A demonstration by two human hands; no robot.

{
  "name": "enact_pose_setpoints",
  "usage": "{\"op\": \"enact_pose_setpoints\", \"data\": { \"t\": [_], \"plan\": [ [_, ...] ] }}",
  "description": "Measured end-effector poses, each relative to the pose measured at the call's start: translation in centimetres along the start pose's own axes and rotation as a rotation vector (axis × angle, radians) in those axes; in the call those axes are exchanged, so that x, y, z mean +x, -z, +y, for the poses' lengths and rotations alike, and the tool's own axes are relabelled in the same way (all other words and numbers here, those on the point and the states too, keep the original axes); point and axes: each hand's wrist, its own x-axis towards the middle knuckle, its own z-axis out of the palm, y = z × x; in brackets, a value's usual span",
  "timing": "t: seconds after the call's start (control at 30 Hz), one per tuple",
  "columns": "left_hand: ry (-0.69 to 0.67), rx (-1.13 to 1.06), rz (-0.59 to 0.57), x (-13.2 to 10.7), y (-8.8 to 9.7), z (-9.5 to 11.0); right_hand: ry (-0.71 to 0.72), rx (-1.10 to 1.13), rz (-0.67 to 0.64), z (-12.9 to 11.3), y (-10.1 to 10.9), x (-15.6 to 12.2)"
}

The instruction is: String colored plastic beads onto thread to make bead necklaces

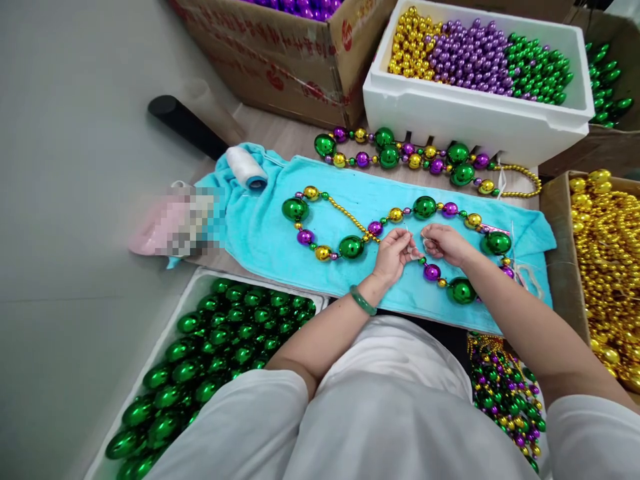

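Observation:
A beaded necklace strand [351, 247] of green, purple and gold shiny balls lies looped on a turquoise towel [260, 230]. My left hand [393, 257], with a green bangle on its wrist, is closed in a pinch on thin white string at the strand's middle. Just to its right, my right hand [443, 241] is curled, fingertips pinched on the same string. The two hands are a small gap apart, directly above the towel. A small green bead and a purple ball [432, 272] sit just below the fingers. The string's ends are too fine to follow.
Behind the towel lies another bead necklace [389, 157]. A white thread spool [246, 167] rests at the towel's left. Around stand a white foam box [470, 117] of sorted beads, a cardboard box [280, 60], green balls [215, 357] at left and gold bead strands [607, 260] at right.

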Motion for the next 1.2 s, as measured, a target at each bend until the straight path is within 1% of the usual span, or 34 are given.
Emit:
{"op": "enact_pose_setpoints", "data": {
  "t": [0.2, 0.47, 0.63, 0.9, 1.07, 1.2],
  "plan": [
    [0.003, 0.033, -0.021, -0.3, 0.1, 0.2, -0.008, -0.028, -0.001, 0.3, -0.1, 0.2],
    [-0.042, 0.079, -0.028, -0.1, 0.2, -0.4, -0.008, 0.031, -0.069, 0.5, 0.0, 0.3],
    [-0.042, 0.149, -0.008, -0.1, 0.4, -0.6, 0.033, 0.128, -0.046, 0.1, 0.0, 0.1],
    [-0.034, 0.172, 0.015, 0.0, 0.7, -0.8, 0.050, 0.299, 0.012, -0.2, 0.2, -0.3],
    [-0.047, 0.194, 0.008, 0.2, 0.7, -0.9, 0.118, 0.333, 0.049, -0.3, -0.6, -0.7],
    [-0.060, 0.241, 0.012, 0.3, 0.8, -1.0, 0.155, 0.313, 0.051, -0.3, -1.1, -0.9]
  ]
}}
